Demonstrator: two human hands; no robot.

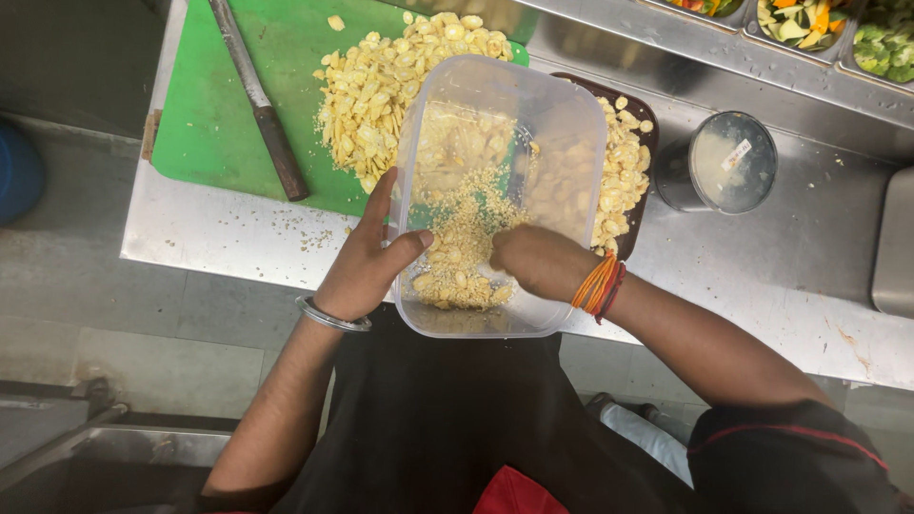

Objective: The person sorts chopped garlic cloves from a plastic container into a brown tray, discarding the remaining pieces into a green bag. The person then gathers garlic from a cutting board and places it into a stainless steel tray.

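Observation:
My left hand (367,257) grips the left wall of a clear plastic tub (571,124), thumb hooked over its rim. The tub is tilted at the counter's front edge and holds pale yellow chopped pieces and crumbs (457,257). My right hand (538,259) is inside the tub, fingers curled among the crumbs. A large heap of the same yellow pieces (376,90) lies on a green cutting board (219,133). More pieces fill a dark tray (630,162) behind the tub.
A long knife (262,105) with a dark handle lies on the board's left side. A round steel container (728,162) stands to the right. Steel pans of cut vegetables (809,21) line the back. Crumbs dot the steel counter (248,238).

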